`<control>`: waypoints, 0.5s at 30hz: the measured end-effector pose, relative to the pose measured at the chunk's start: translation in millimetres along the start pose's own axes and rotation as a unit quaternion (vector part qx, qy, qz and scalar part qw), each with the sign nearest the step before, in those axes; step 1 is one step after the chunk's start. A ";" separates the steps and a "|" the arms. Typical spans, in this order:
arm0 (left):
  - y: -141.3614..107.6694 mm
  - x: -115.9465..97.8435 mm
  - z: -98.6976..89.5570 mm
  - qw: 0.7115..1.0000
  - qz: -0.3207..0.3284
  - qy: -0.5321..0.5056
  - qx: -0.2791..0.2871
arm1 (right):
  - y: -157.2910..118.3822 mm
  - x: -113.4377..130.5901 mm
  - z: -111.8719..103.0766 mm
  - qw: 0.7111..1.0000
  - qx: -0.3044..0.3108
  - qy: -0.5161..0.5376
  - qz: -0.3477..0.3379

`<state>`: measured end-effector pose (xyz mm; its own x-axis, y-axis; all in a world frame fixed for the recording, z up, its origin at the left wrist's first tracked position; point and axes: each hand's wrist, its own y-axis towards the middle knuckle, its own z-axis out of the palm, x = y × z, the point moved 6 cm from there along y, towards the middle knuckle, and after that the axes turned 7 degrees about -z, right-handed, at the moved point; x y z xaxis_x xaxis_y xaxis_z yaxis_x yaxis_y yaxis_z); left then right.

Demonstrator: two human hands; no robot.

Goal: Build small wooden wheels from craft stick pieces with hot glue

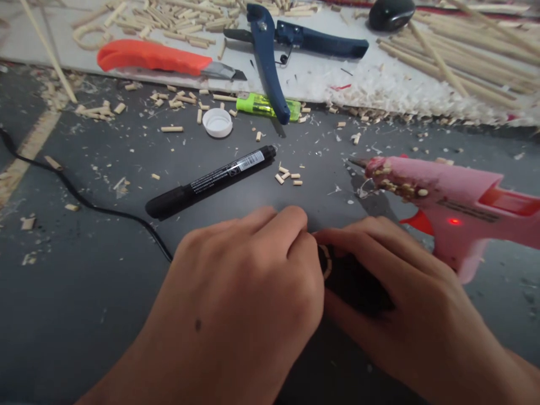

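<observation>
Just below the picture's middle, my left hand is closed, its fingers curled down and their tips hidden behind its back. It meets my right hand, whose thumb and forefinger curve round a dark shaded space. Between the two hands shows a pale, segmented arc that looks like small wooden pieces; the rest of it is covered. A black marker lies beyond my left hand. Several short dowel bits lie near its cap end. To the right a pink glue gun, red light lit, rests beside my right hand.
Farther back lie an orange utility knife, a blue-handled cutter, a green lighter and a white cap. Long wooden sticks and a black mouse sit back right. A black cable crosses the left.
</observation>
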<state>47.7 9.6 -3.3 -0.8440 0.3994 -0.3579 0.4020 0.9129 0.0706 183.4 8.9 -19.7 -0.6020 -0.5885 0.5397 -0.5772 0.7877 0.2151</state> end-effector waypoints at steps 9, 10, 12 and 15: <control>4.7 -2.5 -0.1 1.000 -0.008 0.012 0.021 | 1.2 -0.2 0.8 1.000 0.005 0.003 -0.008; 4.8 -2.7 -0.3 1.000 -0.008 0.011 0.022 | 1.3 -0.1 0.6 1.000 0.004 0.002 -0.007; 4.8 -1.9 -0.6 0.999 -0.013 0.011 0.031 | 1.6 -0.2 0.4 1.000 0.003 0.006 -0.005; 4.4 6.6 -5.6 0.996 -0.062 -0.052 0.044 | 1.6 -1.4 0.4 1.000 0.006 0.008 0.002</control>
<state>41.8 16.7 -0.1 -0.8495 0.2688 -0.4540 0.3299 0.9421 -0.0595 183.2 10.9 -20.4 -0.5960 -0.5822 0.5530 -0.5810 0.7881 0.2034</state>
